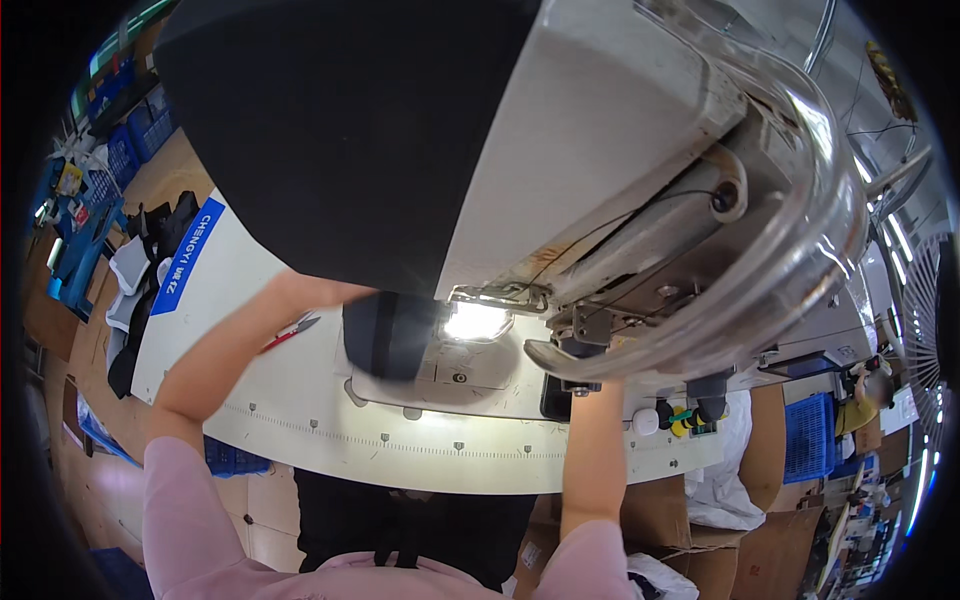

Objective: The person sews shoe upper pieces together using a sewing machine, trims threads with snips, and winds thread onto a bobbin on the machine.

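Note:
A large sewing machine head [600, 140], pale grey with a clear curved guard [800, 230], fills the upper middle and right. Its lamp lights the bed beside the needle area. A black fabric-like piece [385, 340] lies on the machine bed, left of the light, and is slightly blurred. My left hand [325, 291] reaches to its far edge; the fingers are hidden behind the dark shapes. My right forearm [597, 440] goes up under the machine head, which hides the right hand. A big black shape [340, 130] covers much of the upper left.
Red-handled thread snips [287, 334] lie on the white table [330, 440], left of the bed. Small spools [682, 420] stand at its right end. Black and white pieces [130, 290] hang off the left side. Cardboard boxes [650, 490] stand right; a fan [930, 320] is beyond.

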